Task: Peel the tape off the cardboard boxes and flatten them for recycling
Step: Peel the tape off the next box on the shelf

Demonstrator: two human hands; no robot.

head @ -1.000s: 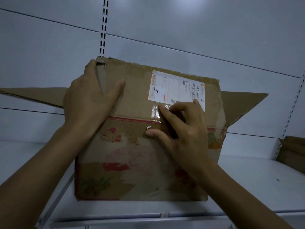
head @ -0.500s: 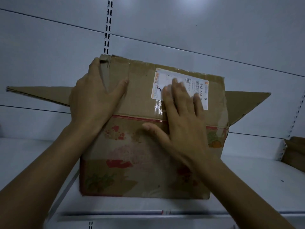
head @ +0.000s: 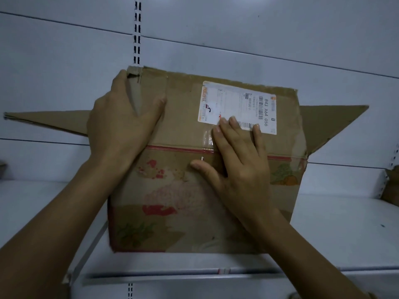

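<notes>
A brown cardboard box with faded red and green prints stands on a white shelf, its side flaps spread out to the left and right. A white shipping label sits on its top panel. Clear tape runs below the label and along the red-lined fold. My left hand grips the box's upper left corner, thumb on the top panel. My right hand lies flat with straight fingers on the tape at the label's lower edge, thumb spread to the left.
The white shelf has a metal front edge. A slotted upright runs up the white back wall behind the box. More brown cardboard shows at the right edge.
One second ago my right fingers were curled, picking at the tape under the label. They then straightened flat over the label and have now slid slightly down. My left hand stayed put.
</notes>
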